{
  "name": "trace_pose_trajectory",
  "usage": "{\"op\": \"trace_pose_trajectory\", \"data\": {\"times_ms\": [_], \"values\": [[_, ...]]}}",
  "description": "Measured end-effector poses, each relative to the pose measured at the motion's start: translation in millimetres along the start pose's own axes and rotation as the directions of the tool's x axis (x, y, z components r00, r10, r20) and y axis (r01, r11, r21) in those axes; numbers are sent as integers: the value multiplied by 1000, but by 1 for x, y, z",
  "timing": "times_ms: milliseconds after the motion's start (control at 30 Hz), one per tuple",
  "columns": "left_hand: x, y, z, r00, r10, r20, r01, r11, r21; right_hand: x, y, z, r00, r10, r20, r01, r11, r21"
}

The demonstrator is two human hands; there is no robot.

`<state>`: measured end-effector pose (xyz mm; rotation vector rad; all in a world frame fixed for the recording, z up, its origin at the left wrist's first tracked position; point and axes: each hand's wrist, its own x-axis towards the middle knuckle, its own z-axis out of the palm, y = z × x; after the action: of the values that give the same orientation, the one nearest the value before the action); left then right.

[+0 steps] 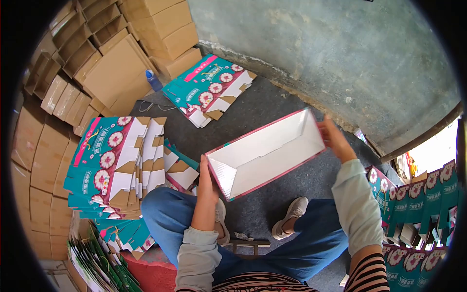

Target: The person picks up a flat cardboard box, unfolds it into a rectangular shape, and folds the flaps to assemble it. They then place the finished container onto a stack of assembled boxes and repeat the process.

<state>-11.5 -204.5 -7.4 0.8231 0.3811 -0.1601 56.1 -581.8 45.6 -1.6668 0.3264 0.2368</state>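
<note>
Between my two hands is an open cardboard box [272, 151], long and rectangular, its white inside facing up and its rim edged in pink-red. My left hand [207, 182] holds the box's left end, with the fingers partly hidden behind the wall. Against the right end is my right hand [336, 140], closed on the outer wall. The box is tilted, its right end farther from me, above the dark floor between my knees.
Flat printed teal cartons lie in a stack [104, 165] at left and another stack [206, 87] ahead. A blue bottle [153, 80] stands by brown boxes [116, 68]. Folded teal boxes [413, 204] are piled at right. A concrete wall [331, 53] rises ahead.
</note>
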Motion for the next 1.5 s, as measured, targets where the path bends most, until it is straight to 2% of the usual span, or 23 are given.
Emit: {"op": "trace_pose_trajectory", "data": {"times_ms": [33,100,133,200,233,267,300,367,433,667,800,833,933,1000,1100,1133,1167,1200,1267,1333,1433,1467,1500], "values": [[-7,7,10,996,89,-2,-89,996,19,1,1,-12,1000,-20,-17,21,997,78],[-16,12,26,919,393,37,-392,919,-32,-2,3,-38,978,-165,129,126,955,268],[-22,16,28,882,467,69,-467,884,-16,-4,4,-33,989,-142,-49,150,910,386],[-28,20,15,812,560,166,-574,817,55,0,11,-42,980,-200,17,176,899,402],[-27,19,6,876,477,76,-483,870,101,6,17,-47,973,-227,52,186,892,411],[-27,18,-1,923,385,-22,-379,915,139,19,34,-58,961,-208,183,140,935,327],[-25,14,-7,950,286,-123,-265,950,166,9,26,-48,987,-46,151,15,979,201],[-12,-4,-23,968,159,-193,-103,957,271,-18,12,-29,981,175,80,-177,984,12],[-8,-20,-34,970,49,-238,54,912,406,-2,44,-33,965,258,49,-256,966,-41],[-19,-55,-59,943,-29,-333,147,930,336,22,105,-46,937,292,191,-223,923,-313],[-15,-76,-83,990,-1,-143,42,957,287,35,126,-54,938,225,265,-102,907,-410],[-12,-82,-90,986,-12,-168,66,945,319,38,129,-57,940,218,263,-93,904,-418],[-26,-67,-56,968,-7,-252,109,914,392,26,113,-54,945,289,153,-225,915,-336],[-20,-72,-56,980,100,-169,8,841,541,10,87,-49,931,362,49,-340,909,-240],[-21,-76,-59,978,164,-128,-56,801,596,14,83,-52,955,292,-48,-288,881,-376],[-19,-76,-56,977,173,-122,-68,804,591,17,83,-53,990,59,-130,-126,789,-602],[-21,-73,-50,970,196,-143,-78,810,581,21,84,-55,971,-189,-145,0,608,-794],[-27,-66,-39,962,219,-165,-88,816,572,23,79,-51,903,-421,-92,74,362,-929],[-30,-59,-24,940,310,-142,-172,791,588,17,48,-43,617,-787,-16,264,227,-937],[-30,-57,-22,899,436,-54,-308,713,630,-24,-34,-4,368,-875,-315,611,483,-627],[-14,-65,-34,897,439,55,-359,648,672,-34,-53,0,518,-813,-268,615,571,-543],[-10,-66,-36,915,402,42,-326,671,667,-36,-43,7,650,-754,-100,535,546,-645],[-5,-63,-34,914,403,57,-317,617,720,-33,-24,19,763,-644,49,463,492,-737]]}}
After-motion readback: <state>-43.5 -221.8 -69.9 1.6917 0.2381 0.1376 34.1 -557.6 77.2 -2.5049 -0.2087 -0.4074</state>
